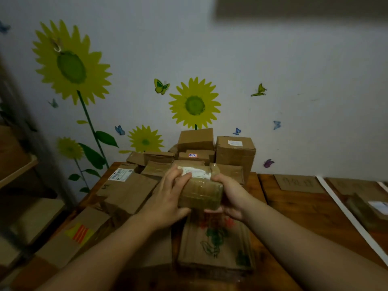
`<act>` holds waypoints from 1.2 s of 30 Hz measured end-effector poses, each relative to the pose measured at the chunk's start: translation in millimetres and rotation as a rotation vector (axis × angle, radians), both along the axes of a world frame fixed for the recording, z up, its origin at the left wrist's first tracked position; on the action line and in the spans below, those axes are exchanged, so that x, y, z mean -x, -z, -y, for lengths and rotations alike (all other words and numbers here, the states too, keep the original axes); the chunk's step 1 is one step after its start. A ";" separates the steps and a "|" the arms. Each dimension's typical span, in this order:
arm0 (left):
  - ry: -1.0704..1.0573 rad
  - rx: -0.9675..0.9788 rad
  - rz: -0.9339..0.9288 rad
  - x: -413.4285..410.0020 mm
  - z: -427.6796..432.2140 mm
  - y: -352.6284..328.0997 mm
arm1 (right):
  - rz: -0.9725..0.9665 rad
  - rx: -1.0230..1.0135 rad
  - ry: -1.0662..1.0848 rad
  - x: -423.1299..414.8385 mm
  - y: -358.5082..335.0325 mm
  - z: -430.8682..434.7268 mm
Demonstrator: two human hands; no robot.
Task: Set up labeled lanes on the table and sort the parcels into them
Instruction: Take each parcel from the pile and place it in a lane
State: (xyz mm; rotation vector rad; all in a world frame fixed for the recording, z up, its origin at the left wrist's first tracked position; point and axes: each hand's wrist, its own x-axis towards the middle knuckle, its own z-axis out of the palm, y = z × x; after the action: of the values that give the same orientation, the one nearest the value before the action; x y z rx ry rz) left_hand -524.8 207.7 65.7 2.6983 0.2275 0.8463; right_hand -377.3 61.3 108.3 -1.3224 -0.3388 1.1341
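Both hands hold a small taped cardboard parcel (201, 190) with a white label on top, lifted above the pile. My left hand (168, 198) grips its left side, thumb on the label. My right hand (228, 198) grips its right side and underside. Below it lies a flat parcel with red and green drawing (216, 244). On the wooden table (298, 211) to the right, a cardboard lane label (298, 182) lies flat, and white strips (344, 213) mark lane edges. A parcel with a white label (371, 208) lies in a right lane.
Many cardboard parcels are heaped at the table's left and back: a tall box (235, 154) against the wall, a labelled parcel (126, 185), one with an orange-yellow mark (77, 234). Shelving (19, 169) stands at the left. The wall carries sunflower stickers.
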 end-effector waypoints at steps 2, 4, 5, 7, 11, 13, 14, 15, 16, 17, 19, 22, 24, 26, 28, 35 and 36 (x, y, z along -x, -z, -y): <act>0.013 0.444 -0.043 7.9 12.1 -12.7 | 0.103 -0.042 0.105 9.5 -0.9 10.9; -0.001 0.953 -0.014 5.4 26.6 -26.2 | 0.166 -0.099 0.156 16.1 -1.4 24.3; -0.003 1.155 -0.030 2.2 32.6 -31.5 | 0.191 -0.128 0.160 19.0 -1.9 32.0; 0.074 1.396 -0.063 -3.3 43.0 -39.0 | 0.233 -0.176 0.182 21.7 -7.3 48.3; 0.205 1.379 0.034 -19.7 69.1 -44.3 | 0.384 -0.178 0.247 13.6 -25.0 87.2; 0.254 1.317 0.073 -32.4 90.4 -48.7 | 0.462 -0.159 0.263 6.7 -34.2 110.8; 0.280 1.286 0.077 -39.2 103.0 -52.1 | 0.498 -0.152 0.275 2.8 -37.1 123.7; 0.313 1.262 0.065 -50.0 121.1 -55.3 | 0.534 -0.138 0.305 -3.3 -39.1 143.9; 0.340 1.245 0.051 -58.3 134.3 -57.3 | 0.563 -0.118 0.329 -7.5 -39.6 158.5; 0.364 1.230 0.025 -66.6 146.5 -58.3 | 0.577 -0.097 0.357 -11.2 -39.2 173.2; 0.411 1.282 -0.044 -90.0 185.9 -60.1 | 0.597 -0.058 0.443 -24.4 -34.8 217.7; 0.431 1.359 -0.120 -128.0 257.4 -56.1 | 0.621 -0.003 0.565 -45.1 -29.0 293.5; 0.442 1.359 -0.141 -153.7 309.7 -52.9 | 0.630 0.043 0.613 -59.3 -25.2 346.9; 0.486 1.362 -0.200 -179.9 363.9 -51.4 | 0.658 0.087 0.662 -72.5 -21.6 402.8; 0.542 1.350 -0.281 -204.0 415.3 -50.9 | 0.679 0.128 0.720 -83.6 -16.6 457.0; 0.611 1.344 -0.555 -271.5 566.7 -30.0 | 0.587 0.251 0.823 -119.4 -3.3 619.5; 0.614 1.343 -0.573 -279.8 581.4 -27.3 | 0.575 0.253 0.793 -122.7 -0.9 634.5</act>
State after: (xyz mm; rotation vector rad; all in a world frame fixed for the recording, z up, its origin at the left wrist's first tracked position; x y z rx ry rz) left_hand -245.1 -373.7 93.0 1.4656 0.0292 -0.2741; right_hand -254.6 -573.2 109.1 -1.7742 -0.0549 0.1204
